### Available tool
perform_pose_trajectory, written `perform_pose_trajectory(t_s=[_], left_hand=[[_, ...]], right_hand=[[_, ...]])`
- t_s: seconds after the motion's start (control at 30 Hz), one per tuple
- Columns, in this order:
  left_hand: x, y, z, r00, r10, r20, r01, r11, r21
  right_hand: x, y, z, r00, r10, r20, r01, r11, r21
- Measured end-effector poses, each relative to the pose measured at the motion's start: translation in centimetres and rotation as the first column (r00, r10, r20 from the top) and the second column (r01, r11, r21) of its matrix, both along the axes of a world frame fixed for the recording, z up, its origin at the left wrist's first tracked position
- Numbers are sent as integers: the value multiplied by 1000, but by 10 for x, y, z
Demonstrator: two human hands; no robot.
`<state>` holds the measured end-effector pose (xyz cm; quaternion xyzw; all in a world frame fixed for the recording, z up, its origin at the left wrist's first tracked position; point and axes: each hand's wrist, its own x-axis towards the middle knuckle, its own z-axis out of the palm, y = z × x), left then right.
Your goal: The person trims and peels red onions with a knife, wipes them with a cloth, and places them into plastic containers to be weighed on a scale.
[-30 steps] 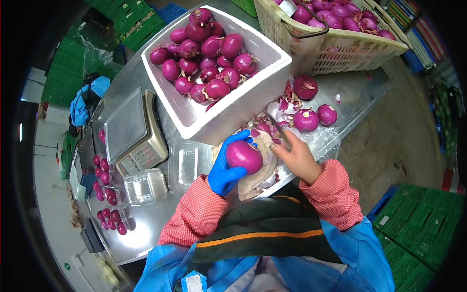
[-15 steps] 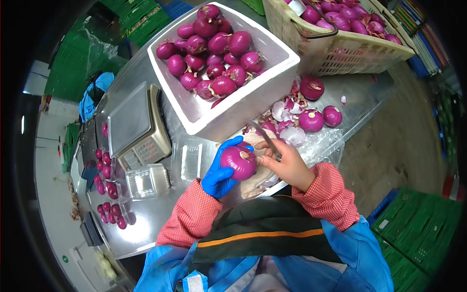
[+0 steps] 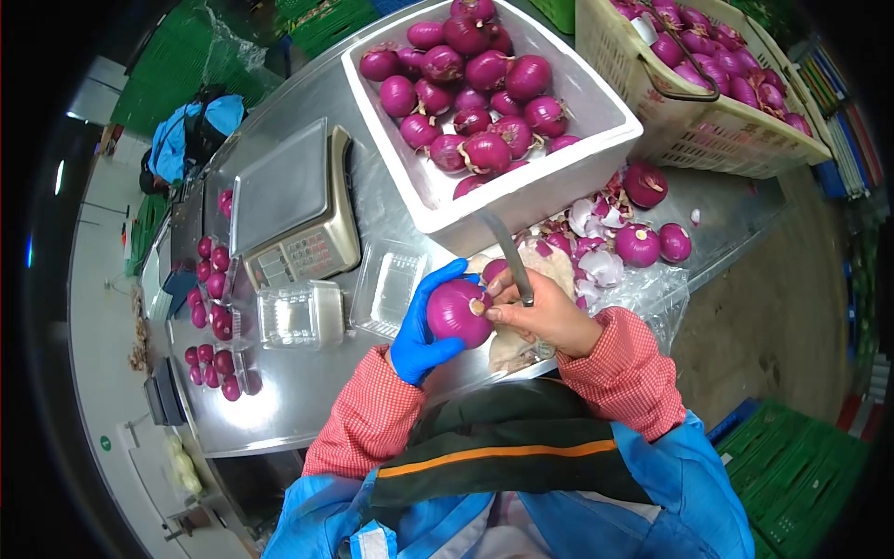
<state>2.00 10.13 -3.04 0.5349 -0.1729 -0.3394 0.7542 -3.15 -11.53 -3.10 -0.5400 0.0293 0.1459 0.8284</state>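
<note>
My left hand (image 3: 415, 343), in a blue glove, is wrapped around a large peeled-looking red onion (image 3: 454, 317), its cut or dry tip facing right. My bare right hand (image 3: 551, 315) grips a knife (image 3: 506, 244), its curved grey blade pointing up and away. The right fingertips touch the onion near its tip. Just behind the held onion, another red onion (image 3: 495, 271) shows in part. Loose onion skins (image 3: 601, 268) lie heaped beyond my right hand, beside whole onions (image 3: 638, 244).
A white foam box (image 3: 531, 197) of red onions stands ahead, with a cream plastic crate (image 3: 708, 140) of more onions to its right. On the left are a scale (image 3: 293, 210), clear plastic trays (image 3: 300, 315) and packed onions (image 3: 222, 321) on the metal table (image 3: 289, 410).
The camera view has shifted, so the table and boxes appear further right. The held onion has turned slightly, and the knife hand has shifted a little; both grips continue.
</note>
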Motion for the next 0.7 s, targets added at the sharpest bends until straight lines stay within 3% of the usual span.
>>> perform_pose_trajectory(t_s=[0.07, 0.1, 0.2, 0.27, 0.3, 0.37, 0.4, 0.43, 0.47, 0.53, 0.57, 0.7], left_hand=[[1, 7, -4, 993, -40, 112, 36, 999, 36], [2, 8, -7, 983, -56, 177, 46, 997, 58], [1, 14, -6, 967, -61, 247, 33, 993, 116], [0, 17, -7, 970, -31, 242, -10, 986, 165], [-1, 17, -9, 996, 37, 79, -45, 993, 106], [0, 19, -12, 958, 138, -253, -141, 990, 7], [0, 20, -8, 922, 92, -376, -128, 989, -72], [0, 21, -1, 870, 35, -491, -124, 981, -150], [-1, 23, 2, 805, -31, -593, -130, 965, -226], [-2, 25, -3, 803, -66, -592, -116, 957, -265], [-3, 27, -5, 790, -91, -607, -113, 950, -290], [-6, 24, -3, 805, -110, -583, -66, 960, -271]], right_hand=[[2, 3, -9, 996, 43, -81, -26, 980, 198], [4, 4, -4, 992, 45, -118, -20, 980, 200], [6, 11, -4, 993, 62, -103, -44, 985, 168], [-1, 23, 3, 997, 22, 68, -16, 996, -83], [-4, 27, 8, 987, 18, 157, 14, 978, -206], [-9, 27, 22, 997, -35, 74, 41, 996, -78], [-10, 28, 25, 998, -57, 30, 58, 998, -14], [-8, 32, 13, 931, -207, 300, 299, 905, -304], [-9, 32, 12, 897, -129, 424, 352, 789, -504], [-12, 29, 12, 810, 108, 576, 488, 421, -765], [-16, 30, 15, 829, 167, 534, 458, 346, -819], [-17, 33, 20, 816, 219, 536, 486, 245, -839]])
